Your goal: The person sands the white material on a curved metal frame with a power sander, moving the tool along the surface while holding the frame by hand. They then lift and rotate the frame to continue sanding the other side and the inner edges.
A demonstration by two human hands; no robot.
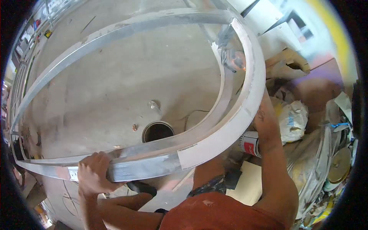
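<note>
A large curved metal frame [145, 168] spans the view, its rails bare grey metal with a pale, smooth coating along the rounded right end. My left hand [94, 172] is closed round the near rail at the lower left, fingers over the top edge. On the right, my right arm reaches up behind the coated curve. My right hand [238, 60] shows only as a blurred patch inside the bend, close to the inner rail, beside a dark grey smudged shape; I cannot tell what it holds.
An open round container [158, 132] stands on the concrete floor [115, 96] inside the frame. By my right arm are a can with a red label [251, 143] and a white and yellow bag [293, 120]. Cardboard [287, 65] and plastic sheeting [310, 161] lie to the right.
</note>
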